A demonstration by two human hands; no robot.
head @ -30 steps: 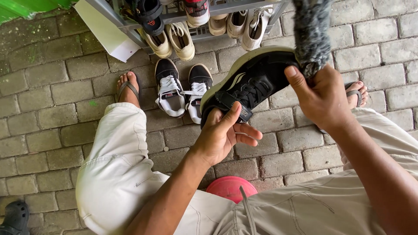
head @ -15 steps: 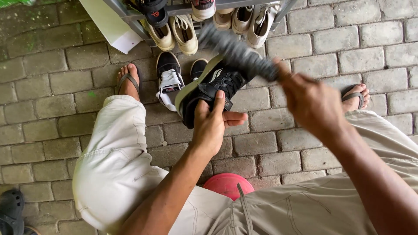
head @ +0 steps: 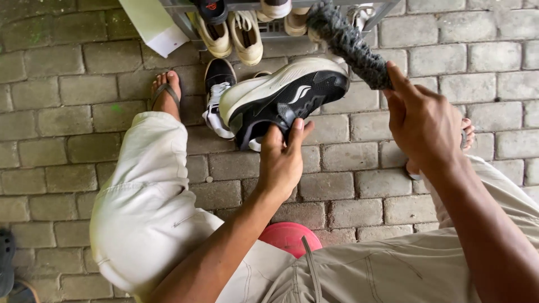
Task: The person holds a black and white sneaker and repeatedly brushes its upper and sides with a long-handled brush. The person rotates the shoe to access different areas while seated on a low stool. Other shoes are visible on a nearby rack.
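My left hand grips a black sneaker with a thick white sole, holding it on its side above the paving, sole edge up. My right hand holds a grey fuzzy duster brush, whose head rests against the toe end of the sneaker. Just behind the held shoe, its black-and-white mate sits on the ground. I sit with knees apart in light trousers, sandalled feet on the pavers.
A metal shoe rack at the top holds cream shoes and other pairs. A white board leans by it. A red stool shows between my legs. A dark shoe lies at bottom left.
The sneaker has been turned and tipped so its white sole faces up and left. The brush has swung from upright to lying across the shoe's toe.
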